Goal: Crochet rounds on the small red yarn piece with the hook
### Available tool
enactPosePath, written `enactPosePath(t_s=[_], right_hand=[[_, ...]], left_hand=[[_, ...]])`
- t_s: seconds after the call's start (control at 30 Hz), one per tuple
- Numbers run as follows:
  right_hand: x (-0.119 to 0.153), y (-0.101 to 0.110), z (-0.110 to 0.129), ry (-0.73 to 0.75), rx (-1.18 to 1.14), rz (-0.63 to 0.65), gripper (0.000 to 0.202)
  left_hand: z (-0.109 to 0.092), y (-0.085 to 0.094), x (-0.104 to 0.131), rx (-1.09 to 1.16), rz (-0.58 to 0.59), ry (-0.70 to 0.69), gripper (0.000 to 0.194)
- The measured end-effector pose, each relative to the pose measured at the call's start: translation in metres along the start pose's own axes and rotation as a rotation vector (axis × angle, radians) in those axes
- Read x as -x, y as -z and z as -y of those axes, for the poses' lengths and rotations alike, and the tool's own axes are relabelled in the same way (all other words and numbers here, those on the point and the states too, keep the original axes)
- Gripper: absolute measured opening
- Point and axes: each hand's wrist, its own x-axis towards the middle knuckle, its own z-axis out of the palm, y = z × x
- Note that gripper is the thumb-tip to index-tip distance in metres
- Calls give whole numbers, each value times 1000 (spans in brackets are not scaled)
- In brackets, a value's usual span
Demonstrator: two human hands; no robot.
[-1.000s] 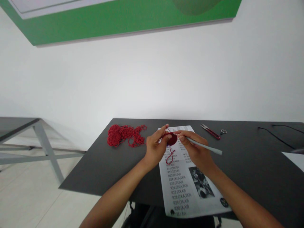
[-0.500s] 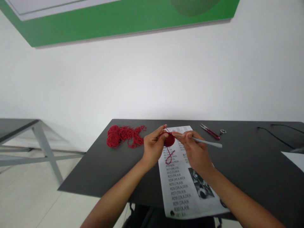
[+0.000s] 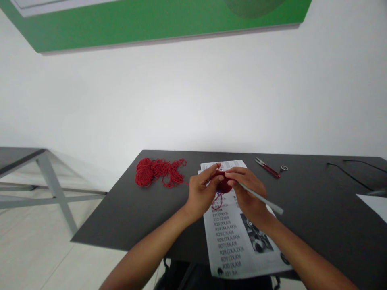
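My left hand (image 3: pixel 203 192) pinches a small round piece of red crochet (image 3: pixel 224 185), with working yarn over its raised index finger. Closed on a crochet hook (image 3: pixel 262 198) with a grey handle is my right hand (image 3: pixel 248 192); the hook's tip meets the upper edge of the crochet, partly hidden by fingers. A loop of red yarn end (image 3: pixel 217 201) dangles below the piece. Under both hands lies a printed pattern sheet (image 3: pixel 225 241) with rows of text and a photo. The red yarn ball (image 3: pixel 144 172), with loose tangled strands, rests to the left.
On the black table (image 3: pixel 145 217), red-handled thread snips (image 3: pixel 267 168) with a ring (image 3: pixel 284 168) lie at the back right. Eyeglasses (image 3: pixel 352 177) and white paper (image 3: pixel 375 205) sit at the far right. Another table (image 3: pixel 24 159) stands left. A white wall rises behind.
Both hands and the crochet piece have shifted slightly right and down. The hook's handle end has swung lower, so it slopes more steeply, and the right fingers have closed in on the piece.
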Motion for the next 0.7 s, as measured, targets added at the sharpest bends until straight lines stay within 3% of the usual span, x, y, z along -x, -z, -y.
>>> enactPosePath(t_s=[0.1, 0.27, 0.37, 0.47, 0.6, 0.7], right_hand=[[0, 2, 3, 123, 142, 12, 15], [3, 3, -8, 203, 323, 41, 19], [6, 6, -13, 331, 372, 92, 29], [6, 6, -9, 257, 294, 75, 25], [-3, 5, 2, 66, 61, 72, 12], [-11, 8, 6, 39, -54, 99, 1]], left_hand=[[0, -2, -1, 197, 22, 147, 43], [-2, -5, -1, 201, 14, 140, 44], [0, -6, -1, 372, 43, 266, 48], [5, -7, -3, 515, 70, 373, 49], [4, -2, -8, 559, 54, 351, 45], [-2, 2, -10, 636, 119, 384, 44]])
